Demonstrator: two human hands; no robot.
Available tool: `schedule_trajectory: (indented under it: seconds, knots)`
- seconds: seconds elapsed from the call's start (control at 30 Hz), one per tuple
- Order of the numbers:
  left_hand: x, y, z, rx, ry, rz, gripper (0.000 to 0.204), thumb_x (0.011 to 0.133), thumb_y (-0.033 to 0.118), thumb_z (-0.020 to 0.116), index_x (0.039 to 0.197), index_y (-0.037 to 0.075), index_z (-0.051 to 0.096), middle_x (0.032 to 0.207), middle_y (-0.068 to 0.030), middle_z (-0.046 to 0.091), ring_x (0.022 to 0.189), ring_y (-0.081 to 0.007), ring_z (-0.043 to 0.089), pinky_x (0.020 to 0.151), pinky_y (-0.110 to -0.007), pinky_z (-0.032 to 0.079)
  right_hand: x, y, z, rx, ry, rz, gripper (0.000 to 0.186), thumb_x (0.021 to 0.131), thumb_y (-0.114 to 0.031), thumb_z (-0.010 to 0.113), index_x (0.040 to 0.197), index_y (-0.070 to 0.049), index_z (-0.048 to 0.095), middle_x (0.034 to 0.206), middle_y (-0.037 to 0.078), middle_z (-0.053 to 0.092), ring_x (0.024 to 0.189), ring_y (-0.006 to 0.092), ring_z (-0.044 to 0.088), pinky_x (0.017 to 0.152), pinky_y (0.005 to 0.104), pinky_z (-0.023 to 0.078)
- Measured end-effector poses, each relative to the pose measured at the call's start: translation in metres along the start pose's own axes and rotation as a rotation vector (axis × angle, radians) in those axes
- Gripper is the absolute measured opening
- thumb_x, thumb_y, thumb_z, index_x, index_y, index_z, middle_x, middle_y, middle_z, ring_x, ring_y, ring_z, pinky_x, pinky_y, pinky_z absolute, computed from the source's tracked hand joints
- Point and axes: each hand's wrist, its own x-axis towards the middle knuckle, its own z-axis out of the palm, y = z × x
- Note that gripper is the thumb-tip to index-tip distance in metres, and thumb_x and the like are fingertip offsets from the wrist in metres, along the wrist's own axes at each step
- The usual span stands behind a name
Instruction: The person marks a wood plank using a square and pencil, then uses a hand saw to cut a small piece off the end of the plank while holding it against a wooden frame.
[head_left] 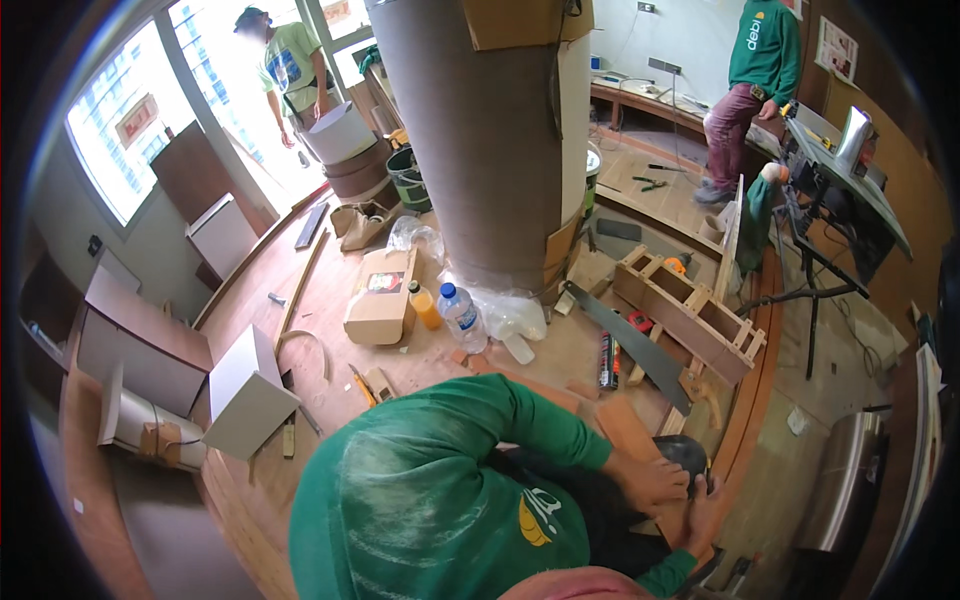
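A reddish-brown wooden board [627, 428] lies under my hands, low on the right, slanting toward me. My left hand [648, 482] rests on it with the fingers curled over its right side. Close against those fingers, my right hand [704, 515] is closed at the board's edge. A thin dark tip shows above the right fingers, too small to name. Just beyond both hands is a rounded black thing [682, 453], perhaps a shoe toe. My green sleeve [520, 410] and shoulder cover much of the lower middle.
A handsaw [630, 345] lies beside a slatted wooden frame [690, 310]. Past my left arm stand a water bottle [462, 318], an orange drink bottle [424, 305] and a cardboard box [382, 297]. A thick column [470, 150] rises ahead. Two people stand farther back, near a machine stand [845, 170] and the windows.
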Motion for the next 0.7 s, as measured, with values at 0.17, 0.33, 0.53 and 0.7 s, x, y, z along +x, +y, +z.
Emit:
schedule_trajectory:
  seconds: [0.17, 0.33, 0.53, 0.7]
  knots:
    - [0.031, 0.113, -0.108, -0.708, -0.482, 0.398, 0.036, 0.105, 0.033, 0.063, 0.103, -0.002, 0.068, 0.088, -0.0208, 0.061, 0.093, -0.0428, 0.06, 0.087, -0.051, 0.049, -0.002, 0.01, -0.003, 0.245, -0.047, 0.127, 0.025, 0.106, -0.021, 0.065, 0.105, 0.003, 0.064, 0.084, 0.006, 0.061, 0.074, 0.0158, 0.056, 0.069, 0.0335, 0.046]
    - [0.0, 0.15, -0.061, -0.894, -0.465, 0.516, 0.041, 0.108, 0.035, 0.058, 0.11, -0.006, 0.065, 0.104, -0.0248, 0.061, 0.102, -0.0439, 0.058, 0.093, -0.051, 0.047, 0.002, 0.019, 0.001, 0.224, -0.048, 0.115, 0.021, 0.107, -0.022, 0.065, 0.099, -0.003, 0.061, 0.079, 0.0, 0.057, 0.067, 0.0109, 0.05, 0.061, 0.0292, 0.042]
    - [-0.01, 0.141, -0.069, -0.825, -0.473, 0.521, 0.047, 0.113, 0.036, 0.052, 0.12, -0.009, 0.062, 0.122, -0.0297, 0.061, 0.114, -0.0451, 0.056, 0.101, -0.051, 0.044, -0.013, -0.007, -0.003, 0.186, 0.011, 0.128, 0.028, 0.105, -0.024, 0.067, 0.105, 0.004, 0.066, 0.083, 0.006, 0.061, 0.074, 0.0154, 0.055, 0.07, 0.0353, 0.048]
    - [-0.018, 0.143, -0.073, -0.789, -0.456, 0.532, 0.053, 0.116, 0.038, 0.047, 0.127, -0.013, 0.06, 0.138, -0.0337, 0.061, 0.123, -0.0461, 0.055, 0.107, -0.051, 0.043, -0.007, -0.004, -0.006, 0.07, -0.041, 0.108, 0.029, 0.105, -0.024, 0.066, 0.106, 0.005, 0.065, 0.084, 0.007, 0.062, 0.076, 0.0176, 0.056, 0.073, 0.0377, 0.049]
